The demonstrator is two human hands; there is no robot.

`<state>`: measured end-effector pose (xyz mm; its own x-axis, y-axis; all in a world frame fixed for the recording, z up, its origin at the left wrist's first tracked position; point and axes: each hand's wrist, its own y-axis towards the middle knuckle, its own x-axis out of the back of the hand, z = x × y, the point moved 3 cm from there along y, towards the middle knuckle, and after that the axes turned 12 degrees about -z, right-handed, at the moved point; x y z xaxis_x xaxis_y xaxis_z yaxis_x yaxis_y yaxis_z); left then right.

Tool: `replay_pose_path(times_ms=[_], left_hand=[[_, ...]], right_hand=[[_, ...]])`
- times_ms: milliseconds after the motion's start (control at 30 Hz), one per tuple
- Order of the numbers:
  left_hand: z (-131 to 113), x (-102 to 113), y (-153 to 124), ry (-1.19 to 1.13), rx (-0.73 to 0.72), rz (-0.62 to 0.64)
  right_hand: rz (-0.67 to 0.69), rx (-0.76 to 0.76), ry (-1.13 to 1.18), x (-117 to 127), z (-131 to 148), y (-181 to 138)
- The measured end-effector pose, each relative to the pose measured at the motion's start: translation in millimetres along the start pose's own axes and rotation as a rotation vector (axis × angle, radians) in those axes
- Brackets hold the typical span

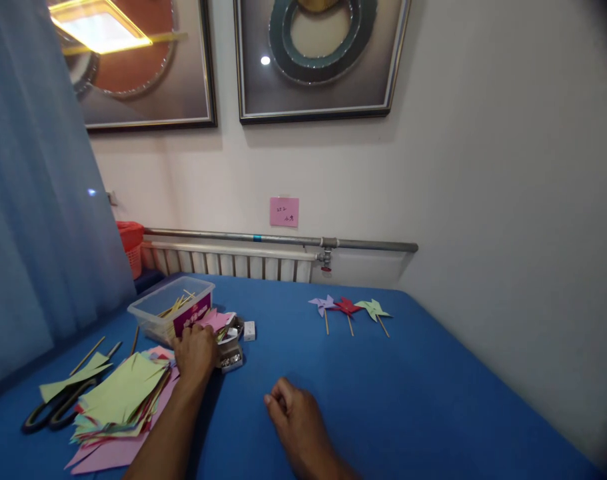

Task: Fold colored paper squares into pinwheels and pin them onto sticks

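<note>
My left hand (197,350) reaches to the front of a clear plastic box (156,308) that holds thin wooden sticks (177,305). Its fingers are bent and slightly apart beside pink paper pieces (217,319); the fingertips are partly hidden, and I see nothing held. Just right of that hand lies a small open box of shiny metal bits (232,359). My right hand (299,421) rests on the blue table, loosely curled shut, with nothing visible in it. A stack of cut paper sheets (126,390), light green on top, lies left of my left forearm.
Black-handled scissors (63,407) lie at the left under a green paper strip (78,379). Three paper pinwheels on sticks, purple (323,305), red (347,307) and green (374,309), lie toward the back right. A small white box (250,331) stands near the metal bits.
</note>
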<state>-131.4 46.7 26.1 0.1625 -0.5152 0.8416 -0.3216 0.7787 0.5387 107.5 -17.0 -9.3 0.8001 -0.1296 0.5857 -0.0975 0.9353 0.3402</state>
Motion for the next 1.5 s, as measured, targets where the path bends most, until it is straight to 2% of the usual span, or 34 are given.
replay_pose_path(times_ms=[133, 300, 367, 467, 567, 700, 800, 933, 1000, 1100, 1167, 1233, 1300, 1400, 1500], left_hand=[[-7.9, 9.9, -1.4, 0.017, -0.009, -0.008], [-16.0, 49.3, -18.4, -0.012, -0.065, -0.056], [-6.8, 65.7, -34.5, -0.043, -0.06, -0.105], [25.7, 79.6, -65.0, -0.023, 0.015, -0.23], [66.1, 75.6, -90.9, 0.063, 0.088, -0.254], [100.1, 58.4, -106.8, 0.176, 0.118, -0.129], [105.4, 51.5, -111.4, 0.201, 0.098, -0.096], [103.9, 53.1, -115.5, 0.185, 0.096, -0.106], [104.1, 59.8, -115.4, 0.154, 0.123, -0.177], [102.8, 78.7, -109.9, 0.077, 0.204, -0.35], [94.4, 95.4, -101.6, -0.038, 0.267, -0.489], [74.4, 109.8, -89.0, -0.254, 0.292, -0.603], [41.4, 114.2, -71.4, -0.554, 0.273, -0.565], [-24.0, 96.2, -43.2, -1.015, 0.263, -0.189], [-81.1, 62.8, -27.3, -1.283, 0.371, 0.139]], right_hand=[[0.0, 0.016, 0.005, -1.3, -1.2, -0.5], [-0.01, 0.036, 0.016, -0.1, -2.5, -0.8], [0.004, 0.027, 0.016, -0.2, -3.0, 0.0], [0.022, 0.026, 0.015, -0.8, -2.0, 1.3], [0.016, 0.04, -0.004, -1.0, 0.1, 1.7], [-0.003, 0.054, -0.001, -0.7, 1.0, 1.2], [-0.006, 0.058, 0.021, -0.2, 0.3, 0.8], [0.014, 0.042, 0.029, -0.2, -0.6, 1.3], [0.017, 0.035, 0.027, -0.6, -0.9, 1.7], [0.019, 0.022, 0.021, -2.0, -2.1, 2.3], [0.022, 0.013, 0.046, -3.6, -3.2, 3.0], [0.003, 0.001, 0.108, -4.0, -4.1, 4.7], [-0.043, -0.03, 0.197, -2.1, -5.5, 8.1], [-0.124, -0.109, 0.327, 5.7, -10.3, 15.6], [-0.238, -0.163, 0.417, 18.7, -18.6, 23.4]])
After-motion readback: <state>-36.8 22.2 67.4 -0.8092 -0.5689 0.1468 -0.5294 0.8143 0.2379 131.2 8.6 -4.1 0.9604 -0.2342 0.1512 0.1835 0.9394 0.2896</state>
